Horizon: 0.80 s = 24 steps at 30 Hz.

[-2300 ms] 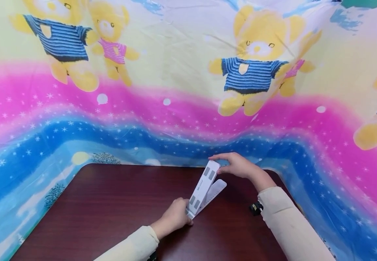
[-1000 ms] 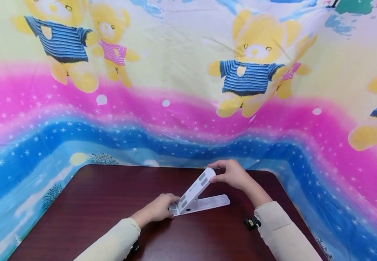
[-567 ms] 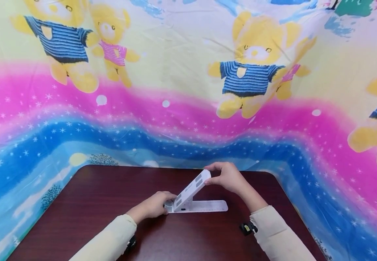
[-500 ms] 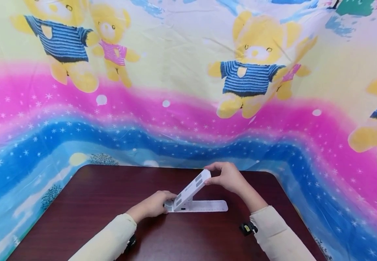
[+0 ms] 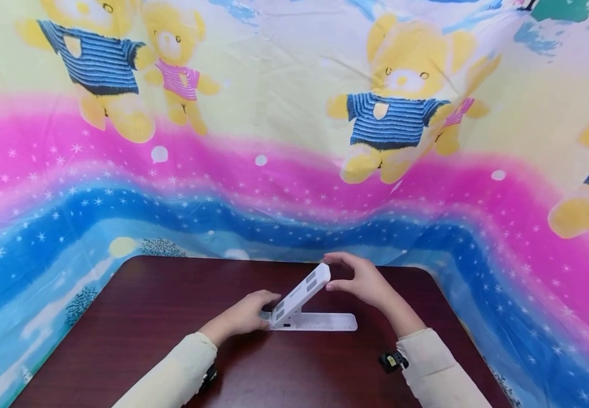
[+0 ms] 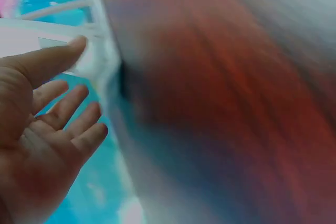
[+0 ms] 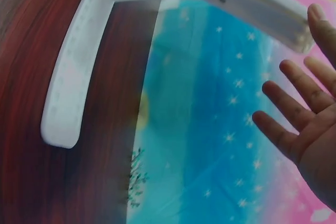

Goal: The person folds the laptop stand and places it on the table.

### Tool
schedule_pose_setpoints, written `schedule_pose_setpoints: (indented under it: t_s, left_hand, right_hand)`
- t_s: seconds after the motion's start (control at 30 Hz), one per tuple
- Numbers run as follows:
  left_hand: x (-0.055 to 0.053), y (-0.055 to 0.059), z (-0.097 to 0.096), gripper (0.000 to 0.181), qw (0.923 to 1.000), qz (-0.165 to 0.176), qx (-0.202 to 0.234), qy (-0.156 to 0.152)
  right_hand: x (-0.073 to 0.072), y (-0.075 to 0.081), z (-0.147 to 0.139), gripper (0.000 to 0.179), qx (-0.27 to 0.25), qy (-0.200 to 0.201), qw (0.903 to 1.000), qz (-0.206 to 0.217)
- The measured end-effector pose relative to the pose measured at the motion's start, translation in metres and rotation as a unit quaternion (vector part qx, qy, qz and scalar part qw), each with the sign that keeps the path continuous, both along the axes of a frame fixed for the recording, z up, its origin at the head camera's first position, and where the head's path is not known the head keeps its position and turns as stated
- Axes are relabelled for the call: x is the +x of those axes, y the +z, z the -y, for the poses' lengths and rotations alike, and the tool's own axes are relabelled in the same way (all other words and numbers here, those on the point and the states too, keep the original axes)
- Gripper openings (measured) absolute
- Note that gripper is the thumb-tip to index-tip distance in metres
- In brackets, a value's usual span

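A white folding laptop stand [image 5: 301, 294] with grey pads stands on the table, its lower bar [image 5: 327, 322] flat and its upper bar slanting up to the right. At the hinge end is my left hand [image 5: 243, 313]; its straight thumb lies close to the stand in the left wrist view, and whether it touches cannot be told. My right hand [image 5: 368, 281] is spread beside the raised tip, with the fingers slightly apart from it. In the right wrist view the palm and parted fingers of the right hand [image 7: 315, 124] hold nothing, and the thumb is near the bar's end.
The dark brown wooden table [image 5: 172, 306] has rounded back corners. Behind and around it hangs a colourful cloth [image 5: 274, 124] printed with bears and snowflakes. A small black device [image 5: 392, 361] sits at the right wrist.
The stand has come down and left, its lower bar now flat on the table and its bars spread wider. My right fingers have let go of the tip; the left hand has loosened at the hinge.
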<state>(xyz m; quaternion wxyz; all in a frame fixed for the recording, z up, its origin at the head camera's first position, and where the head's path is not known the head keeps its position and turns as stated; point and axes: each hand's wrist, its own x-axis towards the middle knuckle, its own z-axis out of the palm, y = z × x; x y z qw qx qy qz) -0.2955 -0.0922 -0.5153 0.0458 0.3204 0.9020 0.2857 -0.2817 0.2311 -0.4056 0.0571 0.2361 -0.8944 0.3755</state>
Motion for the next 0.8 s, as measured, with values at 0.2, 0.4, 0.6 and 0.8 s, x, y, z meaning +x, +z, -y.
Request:
schedule_pose_setpoints:
  t_s: [0.2,0.4,0.6,0.8]
  left_hand:
    - [0.007,0.034,-0.021,0.076,0.9975,-0.027,0.06,0.025]
    - [0.015,0.073,-0.049,0.078,0.994,-0.047,0.096,0.027]
    - [0.017,0.097,-0.075,0.079,0.9915,-0.068,0.105,0.036]
    - [0.016,0.108,-0.09,0.073,0.99,-0.066,0.116,0.046]
  right_hand:
    - [-0.001,-0.018,-0.023,0.068,0.007,-0.007,0.9998,0.02]
    - [-0.005,-0.048,-0.047,0.066,0.024,-0.001,0.9993,0.03]
    - [-0.01,-0.08,-0.07,0.059,0.064,0.022,0.9971,0.034]
    - [-0.012,-0.101,-0.081,0.059,0.098,0.029,0.9921,0.072]
